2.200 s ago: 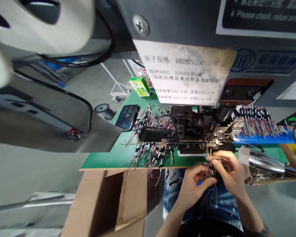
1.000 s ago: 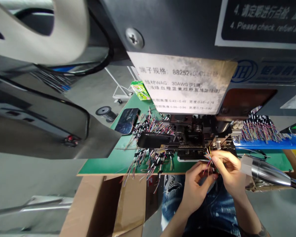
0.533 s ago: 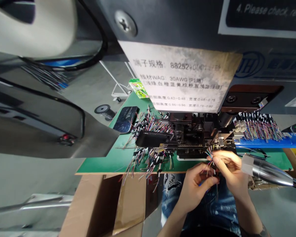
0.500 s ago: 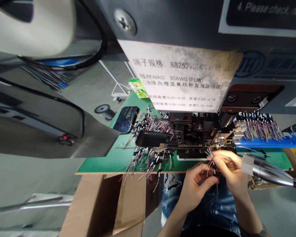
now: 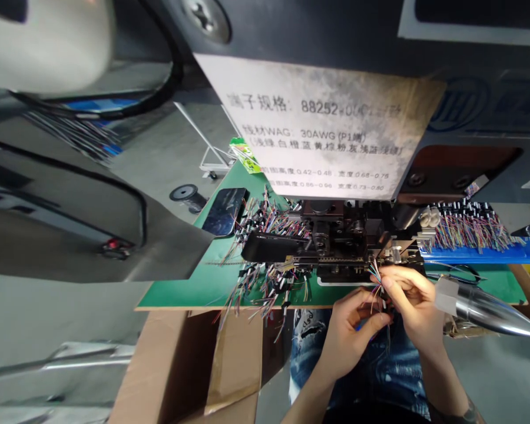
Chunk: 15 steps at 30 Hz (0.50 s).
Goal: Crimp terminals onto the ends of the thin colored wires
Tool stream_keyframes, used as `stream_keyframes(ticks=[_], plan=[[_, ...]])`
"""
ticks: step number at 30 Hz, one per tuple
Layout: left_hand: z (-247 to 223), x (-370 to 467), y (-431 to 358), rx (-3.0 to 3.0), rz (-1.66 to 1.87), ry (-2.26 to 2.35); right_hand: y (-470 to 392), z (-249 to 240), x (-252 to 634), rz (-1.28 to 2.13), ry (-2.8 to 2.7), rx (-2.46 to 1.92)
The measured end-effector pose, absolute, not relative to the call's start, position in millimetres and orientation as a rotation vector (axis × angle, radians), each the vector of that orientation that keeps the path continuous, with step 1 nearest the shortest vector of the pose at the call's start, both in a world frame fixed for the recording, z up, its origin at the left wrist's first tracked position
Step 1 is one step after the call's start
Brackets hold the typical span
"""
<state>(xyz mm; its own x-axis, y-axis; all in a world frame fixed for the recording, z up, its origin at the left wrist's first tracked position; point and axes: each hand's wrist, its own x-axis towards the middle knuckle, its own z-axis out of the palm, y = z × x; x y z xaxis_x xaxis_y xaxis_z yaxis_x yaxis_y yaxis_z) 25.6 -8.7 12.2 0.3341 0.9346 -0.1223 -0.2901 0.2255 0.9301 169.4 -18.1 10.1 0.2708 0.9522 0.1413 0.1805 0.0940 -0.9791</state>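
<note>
Between my hands is a small wire harness point(image 5: 374, 290) with thin coloured wires fanning out at its top. My right hand point(image 5: 408, 300) pinches the wires just under their loose ends, close to the front of the crimping machine point(image 5: 335, 235). Lower down, my left hand point(image 5: 355, 324) is closed around the harness, with thumb and fingers near a white and dark part of it. Some thin wires hang below the fingers. The exact grip is partly hidden behind the fingertips.
Heaps of wire harnesses point(image 5: 276, 285) lie on the green table point(image 5: 176, 294) left of the machine. More harnesses point(image 5: 472, 227) lie in a blue tray point(image 5: 490, 254) at right. A phone point(image 5: 225, 212), a metal lamp-like tube point(image 5: 486, 306) and a cardboard box point(image 5: 234, 365) are nearby.
The camera view has shifted slightly, so the machine's label sits a little higher and larger. Both hands stay almost in place, still holding the wire harness.
</note>
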Motion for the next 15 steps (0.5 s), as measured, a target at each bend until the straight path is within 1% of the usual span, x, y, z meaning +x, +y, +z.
stream_keyframes(ticks=[5, 7, 11, 15], plan=[[16.4, 13.1, -6.5, 0.985, 0.918, 0.795, -19.9, 23.8, 177.4, 0.604, -1.401, -1.314], [16.9, 9.6, -4.5, 0.953, 0.864, 0.744, -21.0, 26.4, 180.2, 0.649, -1.426, -1.273], [15.5, 11.5, -1.9, 0.888, 0.823, 0.708, -23.0, 20.5, 179.4, 0.883, -1.273, -1.277], [12.3, 20.0, -2.4, 0.888, 0.89, 0.755, -22.3, 14.4, 172.7, 0.907, -1.11, -1.319]])
